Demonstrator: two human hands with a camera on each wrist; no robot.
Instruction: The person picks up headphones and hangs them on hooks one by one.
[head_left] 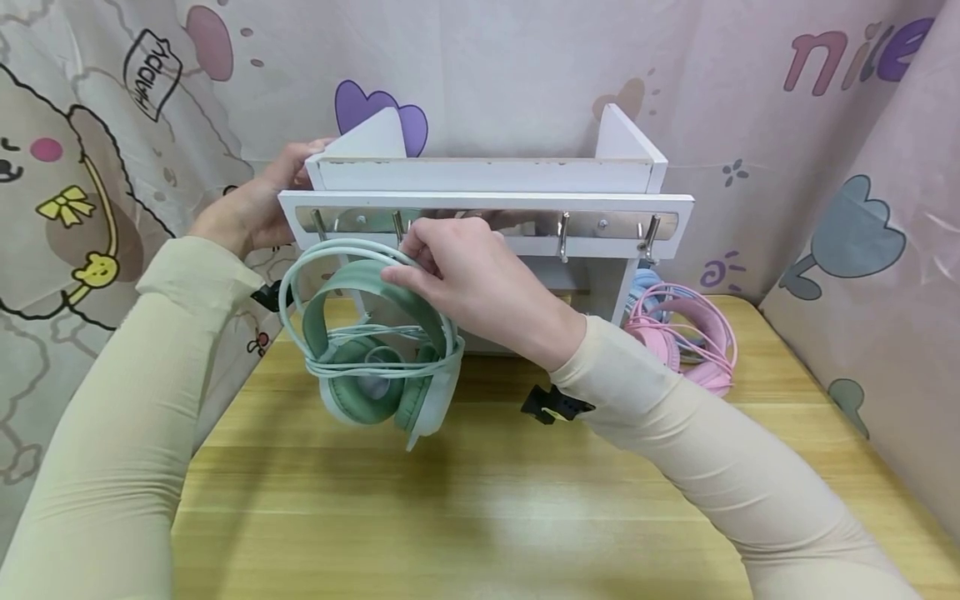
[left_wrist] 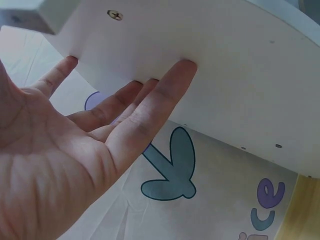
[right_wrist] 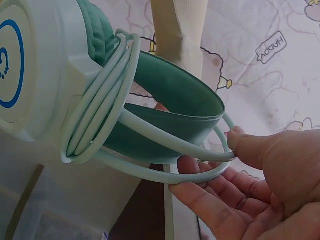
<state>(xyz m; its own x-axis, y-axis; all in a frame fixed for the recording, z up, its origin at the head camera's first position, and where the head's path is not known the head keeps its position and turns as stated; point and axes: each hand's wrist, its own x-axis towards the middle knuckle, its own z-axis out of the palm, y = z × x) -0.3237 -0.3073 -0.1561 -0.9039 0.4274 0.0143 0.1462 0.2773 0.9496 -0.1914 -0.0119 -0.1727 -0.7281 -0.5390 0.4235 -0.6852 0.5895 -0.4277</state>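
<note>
A pair of green and white headphones (head_left: 365,390), its cable wound round it, hangs from my right hand (head_left: 480,287) in front of the white shelf unit (head_left: 480,177). In the right wrist view, the thumb and fingers pinch the pale tubes of the headband (right_wrist: 165,137). The headband's top overlaps the hooks at the rail's left end in the head view. My left hand (head_left: 258,204) is at the unit's left side. Seen from the left wrist, its straight fingers (left_wrist: 155,107) press their tips against the white side panel (left_wrist: 240,85).
A metal strip with several hooks (head_left: 563,237) runs along the unit's front rail. Pink headphones (head_left: 716,329) and a blue pair (head_left: 645,282) lie right of the unit on the wooden table (head_left: 480,508). A printed curtain (head_left: 510,75) encloses the back and sides.
</note>
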